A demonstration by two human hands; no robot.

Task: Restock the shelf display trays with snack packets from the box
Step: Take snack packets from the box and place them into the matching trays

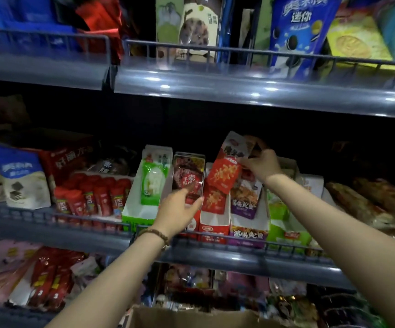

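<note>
Here the right hand (261,165) pinches an orange-red snack packet (225,172) in a closed grip, tilted above its red display tray (213,229), with dark headroom under the upper shelf edge (239,88). The left hand (180,210), its grip loose and open, touches the neighbouring dark-red packet (188,176).

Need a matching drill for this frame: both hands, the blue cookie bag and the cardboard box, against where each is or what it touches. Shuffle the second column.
Column 1
1. left hand
2. right hand
3. blue plastic cookie bag
4. brown cardboard box

Column 2
A. at the bottom edge of the view
B. pinching a red-orange snack packet above the cardboard display trays
C. on the top shelf, behind the wire rail
D. touching a dark red-brown packet that stands in a tray

Pairs: 1-D, 2-B, 3-C, 4-A
</note>
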